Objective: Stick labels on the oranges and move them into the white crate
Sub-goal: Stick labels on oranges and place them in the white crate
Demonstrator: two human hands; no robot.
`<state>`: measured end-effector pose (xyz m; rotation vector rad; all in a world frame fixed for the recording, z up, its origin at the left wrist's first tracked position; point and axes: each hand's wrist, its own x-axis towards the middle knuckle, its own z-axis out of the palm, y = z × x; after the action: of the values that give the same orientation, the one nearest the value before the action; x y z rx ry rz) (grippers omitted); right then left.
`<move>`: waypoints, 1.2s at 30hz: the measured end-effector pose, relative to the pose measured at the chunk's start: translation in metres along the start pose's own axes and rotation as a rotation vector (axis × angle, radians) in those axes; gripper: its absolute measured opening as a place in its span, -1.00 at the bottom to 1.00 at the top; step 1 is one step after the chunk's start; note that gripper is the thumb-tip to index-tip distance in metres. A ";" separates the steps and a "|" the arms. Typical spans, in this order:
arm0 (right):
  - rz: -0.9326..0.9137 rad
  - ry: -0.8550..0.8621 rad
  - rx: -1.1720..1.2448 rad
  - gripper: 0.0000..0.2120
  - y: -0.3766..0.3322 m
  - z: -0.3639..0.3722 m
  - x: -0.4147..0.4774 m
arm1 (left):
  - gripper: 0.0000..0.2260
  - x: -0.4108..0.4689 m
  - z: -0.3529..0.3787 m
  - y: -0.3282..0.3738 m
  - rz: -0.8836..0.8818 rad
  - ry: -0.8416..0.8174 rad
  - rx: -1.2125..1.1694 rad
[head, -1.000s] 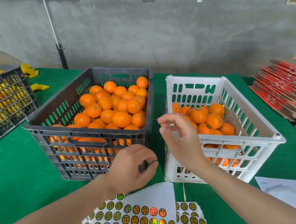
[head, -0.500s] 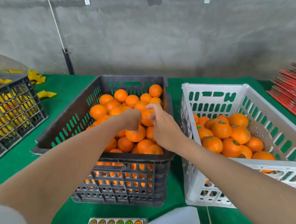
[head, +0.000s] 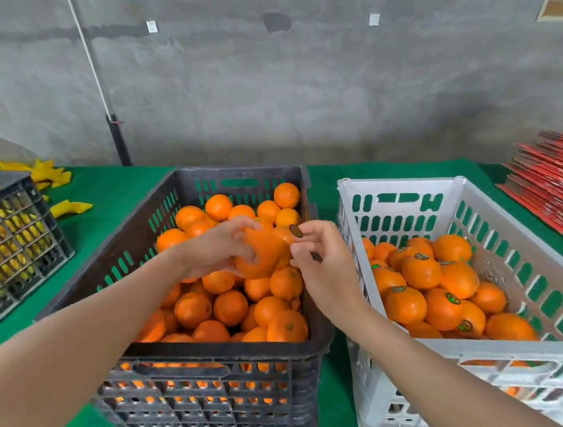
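The left hand (head: 220, 248) reaches over the black slotted plastic crate (head: 217, 347) and grips one round orange fruit (head: 263, 258). Its fingers curl round the fruit's far and left side and hold it just above the heap of loose oranges (head: 230, 307) that fills this crate. The right hand (head: 326, 267) is just beside the fruit on its right, fingers bent and drawn narrow, with a small round dark label (head: 296, 230) pinched at the tip of the forefinger above the thumb. The label is close to the upper right of the held fruit; whether it touches the peel cannot be told. Both forearms stretch in from the near edge, the left across the black crate's near rim, the right between the two crates. Just right of the black crate stands the white slotted plastic crate (head: 401, 186), partly filled with labelled oranges (head: 423, 270), several with a small round sticker on top. Both crates rest on the green cloth-covered bench (head: 107, 199). At the left edge is a second black grid crate (head: 6, 191) with yellow contents showing through its side, and flat yellow pieces (head: 46, 174) lie on the cloth behind and beside it. A stack of flat red cardboard sheets (head: 559, 186) lies at the right edge. Behind the bench rises a rough grey concrete wall (head: 296, 91), with a dark upright pole (head: 119, 139) against it.
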<state>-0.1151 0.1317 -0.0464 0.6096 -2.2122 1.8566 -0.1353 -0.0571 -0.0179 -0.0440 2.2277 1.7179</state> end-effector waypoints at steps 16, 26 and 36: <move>-0.110 -0.208 -0.097 -0.89 -0.046 -0.044 -0.006 | -0.38 -0.055 0.050 0.022 0.240 -0.060 -0.447; -0.380 -0.053 -0.235 -0.93 -0.039 -0.057 -0.024 | -0.59 -0.058 0.075 0.030 0.152 -0.079 -0.365; -0.062 -0.447 -0.076 -0.35 -0.017 -0.111 0.009 | -0.55 -0.033 0.118 0.050 0.105 -0.068 -0.432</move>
<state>-0.1289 0.2355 -0.0057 1.1597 -2.4755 1.7258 -0.0877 0.0629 0.0121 0.0318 1.8030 2.1930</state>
